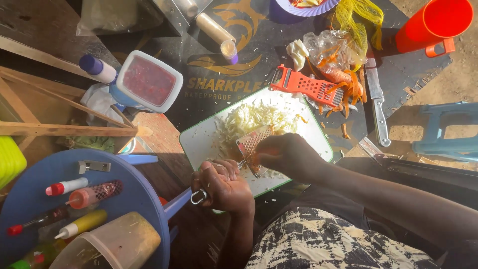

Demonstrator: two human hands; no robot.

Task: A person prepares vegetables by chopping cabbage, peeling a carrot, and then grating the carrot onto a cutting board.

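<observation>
My left hand (224, 185) grips the wire handle of a small flat metal grater (251, 141), which is tilted over a white cutting board (199, 142). My right hand (289, 154) is closed against the grater's face, pressing a small orange carrot piece that its fingers mostly hide. Orange shreds cling to the grater's lower part. A pile of pale shredded cabbage (254, 117) lies on the board just beyond the grater.
An orange plastic grater (303, 84), carrot peels (348, 82) and a knife (378, 107) lie past the board. An orange jug (433, 22) stands far right. A tub of red bits (149, 79) is at the left, and a blue tray (30, 194) holds sauce bottles.
</observation>
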